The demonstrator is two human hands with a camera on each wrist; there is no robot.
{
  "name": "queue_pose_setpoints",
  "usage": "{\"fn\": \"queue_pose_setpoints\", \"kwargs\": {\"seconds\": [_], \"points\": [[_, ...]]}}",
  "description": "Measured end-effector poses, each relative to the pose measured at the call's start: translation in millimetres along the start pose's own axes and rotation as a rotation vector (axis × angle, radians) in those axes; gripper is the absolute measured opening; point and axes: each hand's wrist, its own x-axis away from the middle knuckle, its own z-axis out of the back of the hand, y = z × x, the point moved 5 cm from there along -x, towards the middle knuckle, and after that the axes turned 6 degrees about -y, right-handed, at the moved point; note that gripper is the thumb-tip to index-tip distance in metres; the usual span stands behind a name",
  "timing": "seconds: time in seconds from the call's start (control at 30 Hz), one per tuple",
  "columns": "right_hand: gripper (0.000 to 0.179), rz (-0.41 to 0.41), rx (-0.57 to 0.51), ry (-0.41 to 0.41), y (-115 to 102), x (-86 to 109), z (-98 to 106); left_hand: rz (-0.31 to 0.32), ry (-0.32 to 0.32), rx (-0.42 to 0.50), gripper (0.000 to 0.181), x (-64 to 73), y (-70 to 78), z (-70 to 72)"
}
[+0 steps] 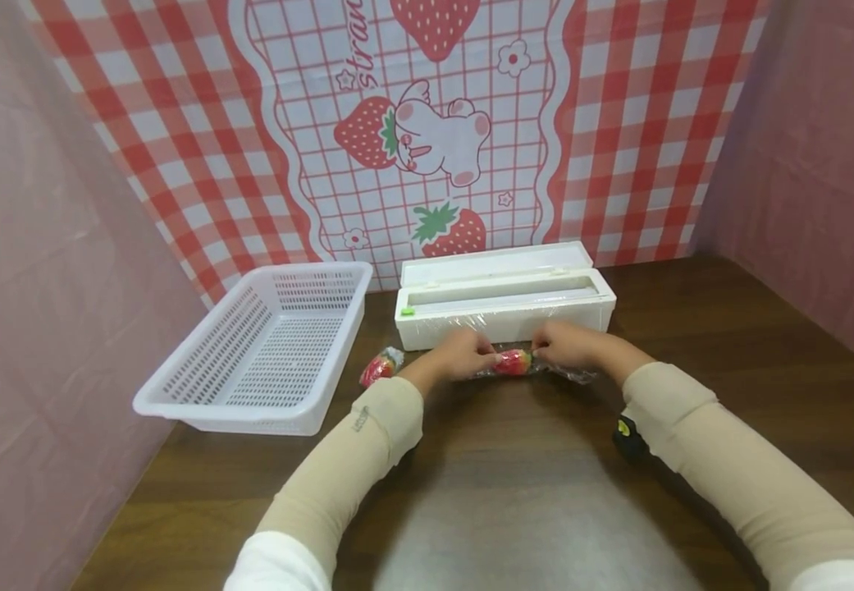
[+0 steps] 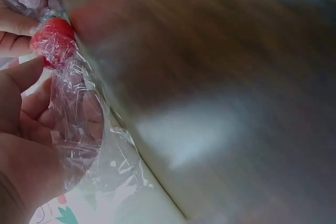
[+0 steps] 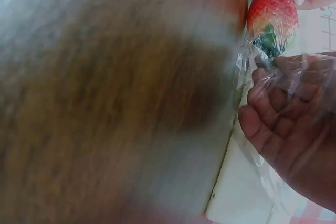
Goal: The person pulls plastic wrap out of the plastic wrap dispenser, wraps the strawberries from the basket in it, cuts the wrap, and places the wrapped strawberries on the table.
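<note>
A red strawberry (image 1: pixel 513 362) in clear plastic wrap is between the two hands, just in front of the white wrap box (image 1: pixel 504 316). My left hand (image 1: pixel 463 353) pinches its red tip end, and loose film (image 2: pixel 79 114) trails across that palm in the left wrist view. At the leafy end my right hand (image 1: pixel 568 345) holds the gathered film with curled fingers; plastic drapes over this hand (image 3: pixel 294 124) in the right wrist view. A second wrapped strawberry (image 1: pixel 381 367) lies on the table, left of my left hand.
A white perforated basket (image 1: pixel 253 349) stands at the left of the brown table (image 1: pixel 530 492). The wrap box has its lid (image 1: pixel 496 263) raised, with a roll inside and a green slider (image 1: pixel 408 311) at its left. A checked strawberry-print cloth (image 1: pixel 427 123) hangs behind.
</note>
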Motion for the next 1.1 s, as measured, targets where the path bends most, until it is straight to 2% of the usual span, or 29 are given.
{"fn": "queue_pose_setpoints", "kwargs": {"seconds": [0.1, 0.23, 0.33, 0.4, 0.47, 0.63, 0.83, 0.97, 1.1], "points": [[0.011, 0.012, 0.065, 0.057, 0, 1.8, 5, 0.051, 0.016, -0.003, 0.026, -2.2, -1.1, 0.7], [0.002, 0.097, 0.198, 0.252, -8, 7.9, 18, 0.096, 0.007, 0.019, 0.030, -5.9, -2.0, 2.4], [0.007, 0.176, 0.239, 0.353, -17, 10.1, 21, 0.119, -0.003, 0.045, 0.034, -7.7, -4.0, 3.0], [0.010, 0.221, 0.257, 0.346, -23, 8.9, 18, 0.123, -0.005, 0.045, 0.036, -8.6, -5.2, 3.1], [0.011, 0.236, 0.264, 0.304, -25, 5.8, 12, 0.118, -0.003, 0.027, 0.038, -9.3, -5.8, 3.0], [0.012, 0.199, 0.256, 0.228, -25, -1.3, 3, 0.117, 0.024, -0.014, 0.042, -10.0, -8.3, 1.5], [0.010, 0.173, 0.254, 0.228, -25, -3.6, 2, 0.191, 0.120, -0.101, 0.049, -9.1, -13.7, 5.3], [0.010, 0.183, 0.302, 0.245, -28, -1.9, 1, 0.209, 0.121, -0.078, 0.036, -4.0, -14.9, 11.8], [0.011, 0.199, 0.325, 0.259, -32, -1.4, 0, 0.174, 0.143, -0.023, 0.022, 7.7, -13.2, 23.3]]}}
